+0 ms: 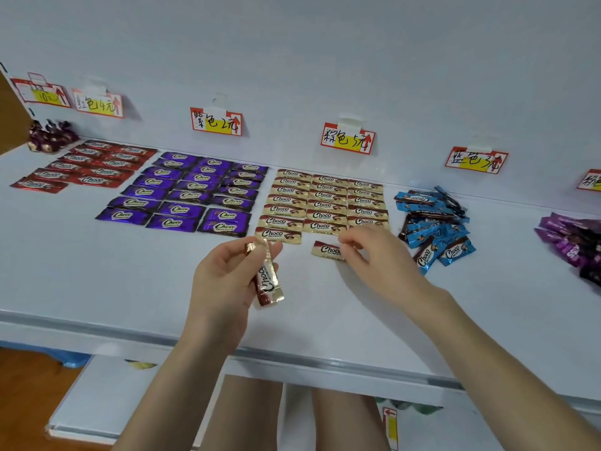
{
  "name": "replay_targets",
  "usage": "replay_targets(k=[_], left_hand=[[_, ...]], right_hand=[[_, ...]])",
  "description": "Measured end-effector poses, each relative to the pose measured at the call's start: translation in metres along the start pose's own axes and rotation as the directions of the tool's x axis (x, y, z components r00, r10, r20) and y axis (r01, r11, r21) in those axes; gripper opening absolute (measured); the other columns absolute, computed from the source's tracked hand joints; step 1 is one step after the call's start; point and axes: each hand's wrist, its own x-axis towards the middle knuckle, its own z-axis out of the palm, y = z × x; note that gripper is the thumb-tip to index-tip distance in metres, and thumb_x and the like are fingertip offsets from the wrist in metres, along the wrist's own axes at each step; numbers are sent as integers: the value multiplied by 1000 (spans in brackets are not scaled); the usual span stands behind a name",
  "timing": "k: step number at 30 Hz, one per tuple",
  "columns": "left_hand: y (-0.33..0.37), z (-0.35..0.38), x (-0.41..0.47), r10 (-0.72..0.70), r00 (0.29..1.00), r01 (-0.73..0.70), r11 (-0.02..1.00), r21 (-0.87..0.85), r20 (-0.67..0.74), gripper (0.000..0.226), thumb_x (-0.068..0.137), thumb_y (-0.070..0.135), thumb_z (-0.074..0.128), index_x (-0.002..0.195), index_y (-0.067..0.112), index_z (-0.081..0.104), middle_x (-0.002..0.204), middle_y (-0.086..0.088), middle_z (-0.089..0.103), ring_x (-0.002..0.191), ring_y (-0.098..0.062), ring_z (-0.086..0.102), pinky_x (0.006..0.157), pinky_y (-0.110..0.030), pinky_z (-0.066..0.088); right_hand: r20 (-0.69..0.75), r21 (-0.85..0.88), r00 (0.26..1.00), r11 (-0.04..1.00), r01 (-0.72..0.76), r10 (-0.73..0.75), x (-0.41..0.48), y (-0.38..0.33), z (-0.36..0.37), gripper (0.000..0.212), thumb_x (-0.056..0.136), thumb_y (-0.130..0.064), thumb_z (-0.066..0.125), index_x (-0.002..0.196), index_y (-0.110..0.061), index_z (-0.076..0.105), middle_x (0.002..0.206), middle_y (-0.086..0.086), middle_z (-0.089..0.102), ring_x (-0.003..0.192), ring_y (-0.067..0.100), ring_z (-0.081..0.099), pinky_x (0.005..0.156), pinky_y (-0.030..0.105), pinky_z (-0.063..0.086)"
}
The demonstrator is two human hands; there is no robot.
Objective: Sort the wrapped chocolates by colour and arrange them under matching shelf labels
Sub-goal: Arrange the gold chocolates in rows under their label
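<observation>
Just below the gold rows (pixel 325 203), the right hand (pixel 367 252) pinches a loose gold chocolate (pixel 326 250) lying crosswise on the shelf (pixel 130 271), its gap straight ahead. Further left, the left hand (pixel 218 281) grips a second gold chocolate (pixel 268 284) upright.

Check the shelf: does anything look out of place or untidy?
The blue chocolates lie in a jumbled heap, unlike the neat red rows, purple rows and cream rows. One cream chocolate lies apart near the right hand.
</observation>
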Motion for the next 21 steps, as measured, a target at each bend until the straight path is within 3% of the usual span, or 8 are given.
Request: replay_targets(k=[2, 7, 11, 15, 21], left_hand=[[0, -2, 2, -2, 999, 2, 1000, -5, -33, 10, 89, 7, 55, 98, 6, 60, 95, -9, 71, 82, -17, 72, 66, -25, 58], [-2, -1, 4, 50, 993, -42, 996, 74, -106, 7, 88, 10, 59, 85, 16, 62, 79, 1, 70, 75, -12, 69, 68, -28, 54], [-5, -1, 4, 99, 987, -89, 993, 82, -123, 9, 87, 12, 62, 81, 18, 63, 72, 5, 69, 76, -12, 63, 73, -27, 51], [-8, -3, 4, 103, 986, -95, 993, 63, -129, 7, 87, 12, 62, 84, 19, 63, 64, 12, 67, 65, -6, 62, 68, -26, 52], [-10, -5, 5, 97, 986, -91, 995, 47, -134, 4, 86, 13, 63, 86, 17, 63, 65, 10, 68, 64, -7, 65, 60, -23, 53]], right_hand=[[-57, 17, 998, 999, 41, -40, -17, -6, 9, 21, 92, -24, 50, 106, -17, 64, 101, -1, 58, 96, 13, 46, 75, 25, 37], [-14, -84, 996, 992, 91, -92, -21, -10, 21, 26, 94, -27, 47, 112, -16, 63, 116, -1, 55, 106, 18, 43, 84, 29, 37], [-9, -96, 993, 989, 116, -118, -11, -10, 24, 26, 95, -26, 46, 111, -14, 63, 115, 1, 56, 106, 19, 44, 84, 30, 37], [-12, -107, 991, 986, 128, -130, -8, -12, 26, 26, 95, -24, 47, 110, -12, 63, 113, 2, 57, 105, 22, 46, 84, 34, 40], [-6, -105, 992, 987, 123, -124, -7, -13, 28, 28, 96, -24, 45, 114, -12, 61, 119, 2, 56, 110, 22, 45, 87, 35, 40]])
